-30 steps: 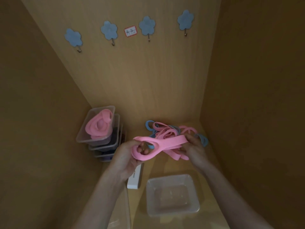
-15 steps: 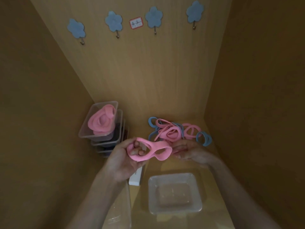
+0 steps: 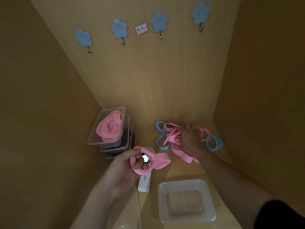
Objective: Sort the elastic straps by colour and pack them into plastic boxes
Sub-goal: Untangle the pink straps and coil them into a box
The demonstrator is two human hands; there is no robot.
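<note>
My left hand point(image 3: 127, 164) grips a folded pink strap point(image 3: 155, 161) above the shelf, left of centre. My right hand point(image 3: 189, 138) lies on the pile of pink and blue straps point(image 3: 171, 139) at the back, its fingers closed on a pink strap point(image 3: 181, 153) that trails toward me. Blue straps point(image 3: 214, 142) lie at the pile's right and left edges. A clear plastic box point(image 3: 105, 128) holding coiled pink straps tops a stack of boxes at the back left. An empty clear box point(image 3: 186, 200) sits in front, near me.
Wooden walls close in the shelf on the left, back and right. Several blue flower hooks point(image 3: 158, 22) and a small label point(image 3: 141, 28) hang on the back wall. A white flat object point(image 3: 144, 182) lies under my left hand. Another clear box point(image 3: 125, 210) stands at the bottom left.
My right hand let go of the folded pink strap and moved back onto the pile. My left hand kept the folded strap, and the view shifted.
</note>
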